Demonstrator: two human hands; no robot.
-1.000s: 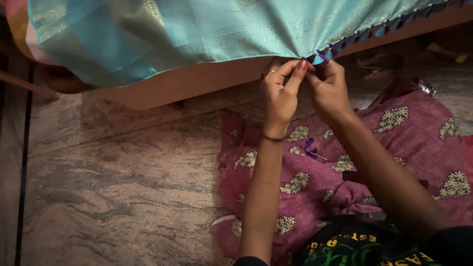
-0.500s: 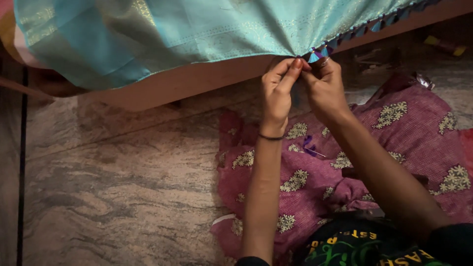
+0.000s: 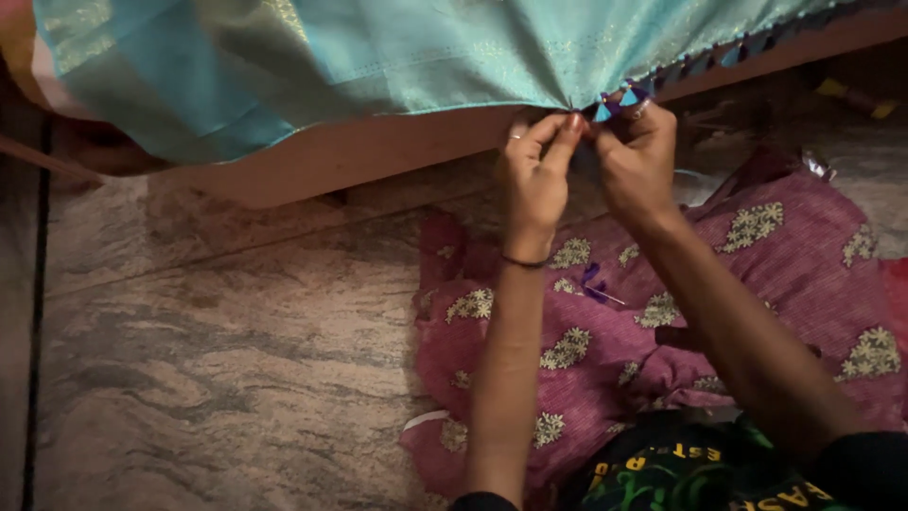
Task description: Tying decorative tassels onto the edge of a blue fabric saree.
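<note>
Both hands have crept right along the turquoise silk cloth's tasselled hem [image 3: 605,99]; left hand [image 3: 535,175] and right hand [image 3: 636,161] fingertips pinching 1 tassel.

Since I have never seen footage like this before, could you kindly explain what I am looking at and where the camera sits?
The camera is worn on a person's head and looks down, so the two bare arms reaching up the picture are that person's own. There is no machine here. The left hand and the right hand meet at the lower edge of a turquoise cloth that hangs over a wooden ledge. Their fingers pinch that edge, where a row of small blue and purple tassels runs along it. Below lies a marbled stone floor. A pink cloth with pale flower prints is spread across the person's lap, with a bit of purple thread lying on it.
</note>
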